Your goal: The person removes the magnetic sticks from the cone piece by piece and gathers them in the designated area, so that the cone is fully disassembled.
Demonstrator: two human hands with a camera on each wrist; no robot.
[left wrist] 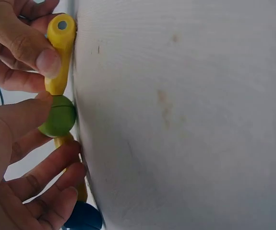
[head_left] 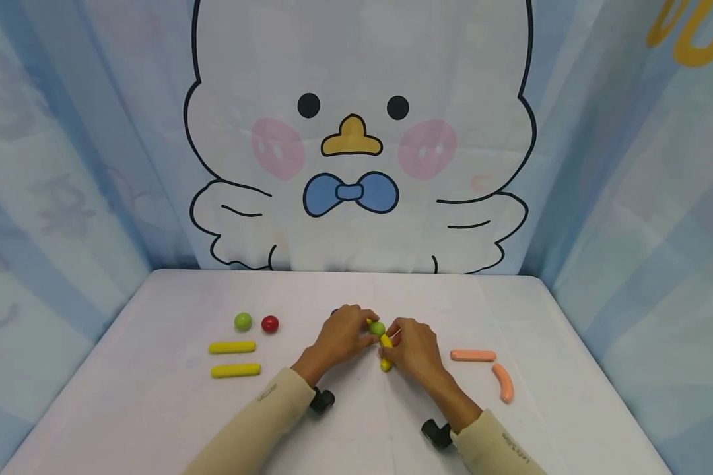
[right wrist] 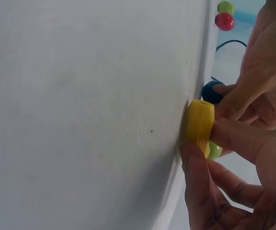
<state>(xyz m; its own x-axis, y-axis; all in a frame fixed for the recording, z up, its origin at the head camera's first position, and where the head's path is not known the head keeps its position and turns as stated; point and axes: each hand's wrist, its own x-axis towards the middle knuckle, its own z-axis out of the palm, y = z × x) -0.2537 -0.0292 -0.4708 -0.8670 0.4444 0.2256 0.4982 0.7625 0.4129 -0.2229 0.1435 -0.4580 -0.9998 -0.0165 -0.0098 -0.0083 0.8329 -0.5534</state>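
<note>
Near the middle of the table my left hand [head_left: 341, 335] pinches a green ball [left wrist: 57, 117] between thumb and finger. My right hand [head_left: 417, 349] grips a yellow stick [right wrist: 198, 122], whose far end meets that ball. A round grey spot shows on the stick's near end in the left wrist view. On the ball's other side, a second yellow stick [left wrist: 82, 190] runs behind the left fingers towards a dark blue ball [left wrist: 84, 216]. The left hand hides most of this second stick and the blue ball in the head view.
To the left lie another green ball [head_left: 243, 321], a red ball [head_left: 270, 324] and two yellow sticks [head_left: 232, 347]. On the right are a straight orange stick [head_left: 473, 355] and a curved orange stick [head_left: 502, 383]. A printed curtain [head_left: 356, 237] hangs behind the white table [head_left: 172, 422].
</note>
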